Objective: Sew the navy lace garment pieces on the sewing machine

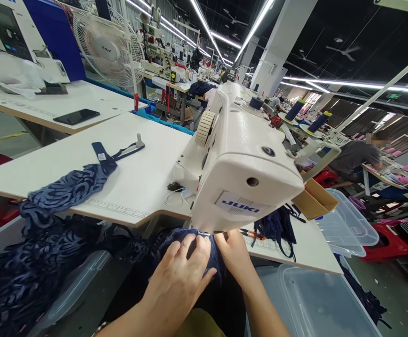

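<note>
Left hand: the person's left hand [181,276] is half open, fingers bent and slightly parted, tips pressing on cloth, thumb standing out towards 2 o'clock.
Right hand: just beside it at 3 o'clock, the right hand [235,255] touches the same cloth; its fingertips are partly hidden, so I can't tell whether it pinches.
Navy garment: the navy garment [218,260] lies under both hands at the table's near edge, running below the machine head.
JUKI sewing machine: the JUKI sewing machine [256,164] looms at 1 o'clock, its ribbed handwheel [205,128] on the far left flank.
Snips and straps: orange-handled snips [255,235] at 2 to 3 o'clock, navy straps [277,229] just beyond.
Patterned garments: blue swirl-patterned garments [69,189] trail off the white table [151,154] at 10 o'clock.
Cardboard box: an open cardboard box [311,199] at 2 o'clock.
Phone: a dark phone [76,117] on the neighbouring table, between 10 and 11.
Fan: a caged fan [106,48], 11 o'clock.
Co-worker: a person in a grey top [351,157], well away at 2 o'clock.
</note>
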